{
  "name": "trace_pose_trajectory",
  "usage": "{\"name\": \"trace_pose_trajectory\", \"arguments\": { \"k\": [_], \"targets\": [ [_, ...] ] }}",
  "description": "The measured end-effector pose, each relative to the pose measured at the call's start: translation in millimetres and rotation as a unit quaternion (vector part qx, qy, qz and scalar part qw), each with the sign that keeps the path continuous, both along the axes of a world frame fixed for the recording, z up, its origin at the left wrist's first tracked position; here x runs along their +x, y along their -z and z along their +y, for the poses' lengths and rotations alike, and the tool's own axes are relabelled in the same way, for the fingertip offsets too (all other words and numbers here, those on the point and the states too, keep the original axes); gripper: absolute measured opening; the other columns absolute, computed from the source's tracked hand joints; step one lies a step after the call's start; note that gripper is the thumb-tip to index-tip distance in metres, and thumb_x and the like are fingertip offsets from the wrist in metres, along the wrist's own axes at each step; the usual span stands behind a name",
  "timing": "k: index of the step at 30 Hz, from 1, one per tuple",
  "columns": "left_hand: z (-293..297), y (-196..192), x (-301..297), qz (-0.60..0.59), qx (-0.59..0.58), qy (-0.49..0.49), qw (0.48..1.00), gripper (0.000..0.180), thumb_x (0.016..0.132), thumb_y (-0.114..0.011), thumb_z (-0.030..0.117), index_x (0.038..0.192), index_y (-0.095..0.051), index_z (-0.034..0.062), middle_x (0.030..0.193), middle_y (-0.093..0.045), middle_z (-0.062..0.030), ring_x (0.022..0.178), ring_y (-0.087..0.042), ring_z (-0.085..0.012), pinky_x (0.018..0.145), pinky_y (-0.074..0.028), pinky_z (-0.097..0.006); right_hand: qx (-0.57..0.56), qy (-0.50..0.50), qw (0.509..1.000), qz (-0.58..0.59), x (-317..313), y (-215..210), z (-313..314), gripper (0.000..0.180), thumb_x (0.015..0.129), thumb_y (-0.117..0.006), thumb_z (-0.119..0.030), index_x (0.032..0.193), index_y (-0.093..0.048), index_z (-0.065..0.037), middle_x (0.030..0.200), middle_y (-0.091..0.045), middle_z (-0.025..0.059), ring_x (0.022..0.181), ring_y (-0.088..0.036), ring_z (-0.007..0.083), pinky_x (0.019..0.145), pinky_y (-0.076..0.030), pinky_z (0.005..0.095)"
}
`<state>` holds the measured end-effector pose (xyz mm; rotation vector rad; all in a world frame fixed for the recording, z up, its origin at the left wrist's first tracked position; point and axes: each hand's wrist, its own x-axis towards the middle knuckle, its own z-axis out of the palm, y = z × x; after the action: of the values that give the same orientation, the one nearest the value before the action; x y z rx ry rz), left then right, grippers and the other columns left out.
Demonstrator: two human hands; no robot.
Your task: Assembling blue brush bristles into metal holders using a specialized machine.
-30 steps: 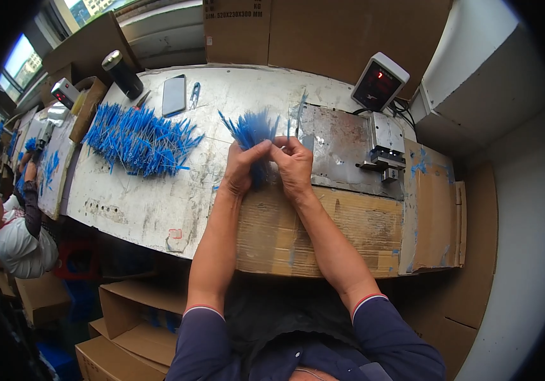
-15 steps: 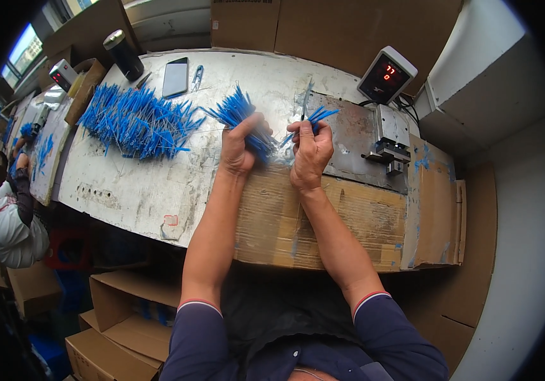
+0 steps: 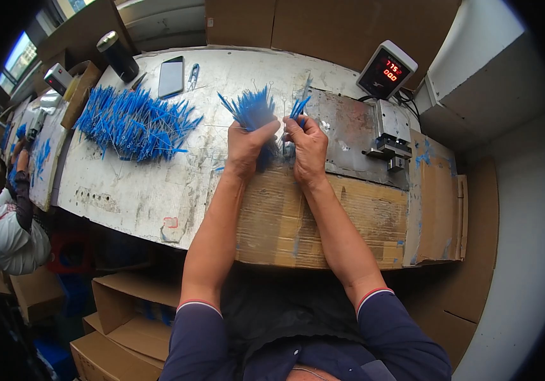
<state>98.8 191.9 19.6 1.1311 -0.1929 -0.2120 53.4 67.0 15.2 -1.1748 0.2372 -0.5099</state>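
Left hand [image 3: 247, 143] is closed in a fist around a thick bundle of blue plastic strips [image 3: 253, 109], which fans upward out of the top of the grip. Right hand [image 3: 307, 143] sits just beside it, fingers curled shut on a few blue strips [image 3: 300, 105] that stick up past the knuckles; the two hands almost touch. Both are held over the worn white surface [image 3: 151, 190], at the seam where it meets a flat sheet of brown cardboard [image 3: 298, 222] lying directly under the wrists.

Beyond the right hand lies a scuffed grey metal plate [image 3: 348, 136], with a small metal fixture [image 3: 390, 136] bolted on at its far side. Further out from that hand stands a small white box with a dark screen showing red digits [image 3: 387, 68], tilted toward the person. Behind it, brown cardboard panels [image 3: 323, 25] line the back edge.

Well to the left of the left hand is a large loose pile of blue strips [image 3: 132, 124]. Past that pile are a dark phone [image 3: 171, 76] lying flat, a dark cylindrical can [image 3: 116, 56], and an open cardboard box [image 3: 80, 89] whose contents cannot be made out. Below the surface, near the left elbow, open brown cartons [image 3: 120, 317] stand on the floor; what is inside them is in shadow. Another person in a white shirt [image 3: 5, 235] works at the far left.
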Motion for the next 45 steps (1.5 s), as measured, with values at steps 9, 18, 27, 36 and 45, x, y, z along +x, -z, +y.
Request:
{"name": "trace_pose_trajectory", "arguments": {
  "k": [9, 18, 27, 36, 45],
  "targets": [
    [-1.3, 8.2, 2.8, 0.014, -0.048, -0.005, 0.999, 0.019, 0.086, -0.079, 0.0, 0.103, -0.073, 0.0009, 0.095, -0.074, -0.0063, 0.081, -0.071, -0.0138, 0.075, -0.058, -0.027, -0.017, -0.066, 0.997, 0.021, -1.3, -3.7, 3.2, 0.013, 0.098, -0.068, -0.008, 0.104, -0.07, 0.004, 0.091, -0.07, 0.0043, 0.079, -0.063, 0.0104, 0.071, -0.053, 0.0257],
    [2.2, 1.3, 3.5, 0.023, -0.063, -0.034, 0.997, 0.019, 0.084, -0.079, -0.002, 0.102, -0.073, -0.0002, 0.095, -0.075, -0.0083, 0.078, -0.07, -0.0152, 0.073, -0.058, -0.028, -0.027, -0.084, 0.996, 0.016, -2.1, -2.3, 2.2, 0.011, 0.1, -0.064, -0.007, 0.102, -0.066, 0.003, 0.089, -0.071, 0.0073, 0.076, -0.067, 0.0138, 0.073, -0.057, 0.0298],
    [18.2, 14.0, 22.6, 0.105, -0.226, -0.1, 0.963, 0.024, 0.088, -0.075, -0.004, 0.108, -0.065, 0.0047, 0.098, -0.073, -0.0097, 0.084, -0.072, -0.0218, 0.078, -0.06, -0.037, 0.171, 0.08, 0.98, -0.061, 0.0, -5.7, -17.6, 0.008, 0.103, -0.058, -0.008, 0.105, -0.058, -0.001, 0.079, -0.062, 0.0047, 0.058, -0.054, 0.0104, 0.053, -0.05, 0.028],
    [5.3, 16.1, 11.7, 0.115, -0.198, -0.043, 0.972, 0.029, 0.087, -0.075, -0.003, 0.113, -0.063, 0.0015, 0.096, -0.072, -0.0104, 0.08, -0.071, -0.0199, 0.074, -0.06, -0.034, 0.221, -0.123, 0.967, -0.029, -7.2, -15.5, 4.4, 0.025, 0.097, -0.07, -0.008, 0.119, -0.065, 0.003, 0.085, -0.062, 0.0015, 0.06, -0.046, 0.0056, 0.046, -0.036, 0.0205],
    [2.9, 6.5, 4.4, 0.052, -0.09, 0.006, 0.995, 0.022, 0.088, -0.076, 0.003, 0.107, -0.066, 0.0015, 0.088, -0.072, -0.0091, 0.076, -0.07, -0.018, 0.072, -0.057, -0.031, 0.129, 0.026, 0.988, -0.086, -6.0, -30.6, -23.8, 0.019, 0.102, -0.066, -0.017, 0.107, -0.064, 0.002, 0.075, -0.063, 0.0012, 0.071, -0.059, 0.0098, 0.056, -0.046, 0.0214]
  ]
}}
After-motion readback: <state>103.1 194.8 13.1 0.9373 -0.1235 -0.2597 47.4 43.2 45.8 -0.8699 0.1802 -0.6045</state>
